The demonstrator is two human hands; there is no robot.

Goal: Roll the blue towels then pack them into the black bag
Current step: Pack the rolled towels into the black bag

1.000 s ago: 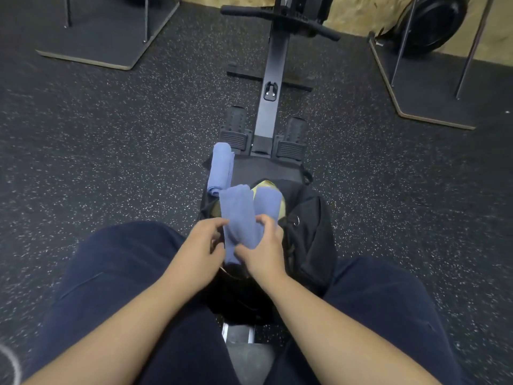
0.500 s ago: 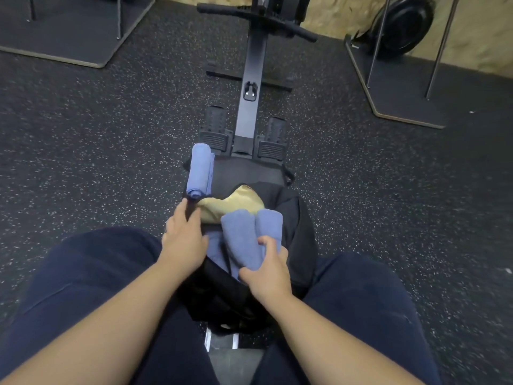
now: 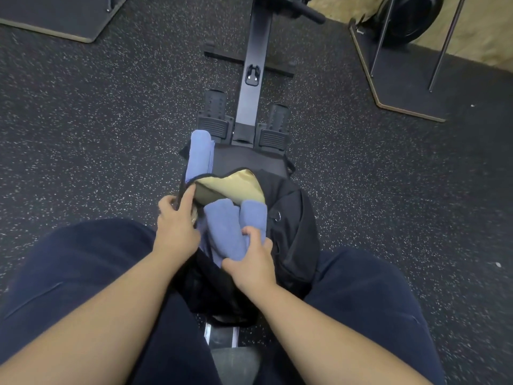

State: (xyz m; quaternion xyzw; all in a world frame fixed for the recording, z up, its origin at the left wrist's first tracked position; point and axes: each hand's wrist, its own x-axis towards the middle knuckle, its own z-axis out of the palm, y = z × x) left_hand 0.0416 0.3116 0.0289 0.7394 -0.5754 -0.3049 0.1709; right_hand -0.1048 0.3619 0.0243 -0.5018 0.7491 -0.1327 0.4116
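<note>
The person sits astride a rowing machine (image 3: 254,79) with the black bag (image 3: 291,232) standing between the knees. A second ago both hands held one rolled towel above the bag mouth. Since then the left hand (image 3: 175,226) has let go of the roll and moved to the bag's left rim, where its fingers (image 3: 186,197) and thumb now pinch the edge of the opening and hold it spread, exposing the yellow lining (image 3: 230,184).

The right hand (image 3: 254,262) has carried the rolled towel (image 3: 224,232) down into the opening. Its fingers are curled round the near end of the roll, thumb on top, gripping it. The roll now lies partly inside the bag, touching a second rolled towel (image 3: 254,218) just beside it on the right.

A third rolled towel (image 3: 198,154) lies outside the bag, on the machine beyond the rim and next to the left footplate (image 3: 213,118).

Judged from this position, insertion of the current roll is under way but not complete: its near end projects above the rim. One towel remains to be packed. The next move probably calls for pressing the roll down while the left hand keeps the mouth open; if the rim is released early, the opening may close on the roll.
</note>
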